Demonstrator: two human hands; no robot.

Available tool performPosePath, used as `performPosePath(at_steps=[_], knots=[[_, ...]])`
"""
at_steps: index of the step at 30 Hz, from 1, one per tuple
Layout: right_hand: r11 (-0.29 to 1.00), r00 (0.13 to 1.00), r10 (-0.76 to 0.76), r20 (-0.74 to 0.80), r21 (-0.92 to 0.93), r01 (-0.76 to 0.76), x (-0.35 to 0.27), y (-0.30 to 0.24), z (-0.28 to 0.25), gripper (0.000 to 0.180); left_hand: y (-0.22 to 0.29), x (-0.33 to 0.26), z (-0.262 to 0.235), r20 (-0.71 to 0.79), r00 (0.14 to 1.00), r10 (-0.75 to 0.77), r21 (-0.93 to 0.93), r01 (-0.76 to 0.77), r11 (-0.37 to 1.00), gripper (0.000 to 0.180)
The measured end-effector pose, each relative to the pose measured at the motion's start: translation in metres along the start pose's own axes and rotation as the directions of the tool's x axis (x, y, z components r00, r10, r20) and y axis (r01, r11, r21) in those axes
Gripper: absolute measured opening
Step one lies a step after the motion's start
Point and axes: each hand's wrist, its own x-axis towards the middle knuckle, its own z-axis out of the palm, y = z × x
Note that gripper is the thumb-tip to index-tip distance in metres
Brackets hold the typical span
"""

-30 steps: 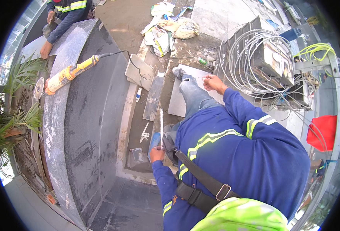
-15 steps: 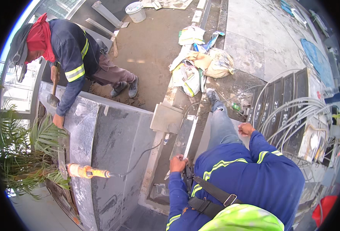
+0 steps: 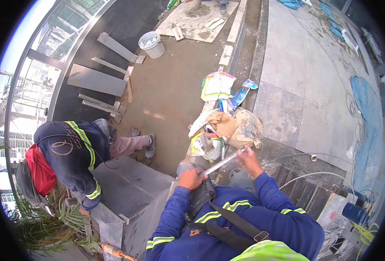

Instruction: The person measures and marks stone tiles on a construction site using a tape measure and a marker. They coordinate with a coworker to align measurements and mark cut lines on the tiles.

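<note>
A white measuring tape (image 3: 222, 163) is stretched at a slant in front of my body. My left hand (image 3: 191, 178) is closed around its lower end, above my bent knee and next to a dark pouch (image 3: 202, 196). My right hand (image 3: 250, 162) pinches the upper end, close to a filled tan sack (image 3: 246, 127). The tape's case, if it is in my left hand, is hidden by the fingers.
At left a co-worker (image 3: 72, 148) bends over a grey slab-clad block (image 3: 133, 180); a mallet (image 3: 70, 201) and an orange power tool (image 3: 116, 251) are near. Several bags (image 3: 217, 86), a white bucket (image 3: 151, 45), dark weights (image 3: 308, 191) and loose cables (image 3: 319, 174) lie around.
My right hand has come over to the tape and taken its upper end. My left hand has moved up slightly with it. My view has turned, and the co-worker bends lower.
</note>
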Motion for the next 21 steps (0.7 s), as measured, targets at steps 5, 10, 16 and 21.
performPosePath(at_steps=[5, 10, 16, 21], knots=[[0.963, 0.955, -0.267, 0.133, -0.013, 0.271, 0.091, -0.131, 0.030, 0.032, 0.019, 0.098, -0.110, -0.117, 0.992, 0.050, -0.060, -0.057, 0.997, 0.045], [0.893, 0.902, -0.393, 0.181, -0.160, 0.421, 0.191, -0.238, 0.063, 0.020, -0.019, 0.256, -0.170, -0.087, 0.952, 0.294, -0.244, -0.307, 0.920, 0.045], [0.941, 0.964, -0.261, -0.043, -0.233, 0.245, 0.377, -0.292, 0.144, 0.033, -0.117, 0.466, -0.290, -0.084, 0.908, 0.410, -0.287, -0.416, 0.863, 0.048], [0.749, 0.968, 0.141, -0.206, -0.617, -0.241, 0.497, -0.263, 0.197, 0.066, -0.234, 0.529, -0.426, -0.055, 0.995, 0.087, -0.461, -0.103, 0.882, 0.048]])
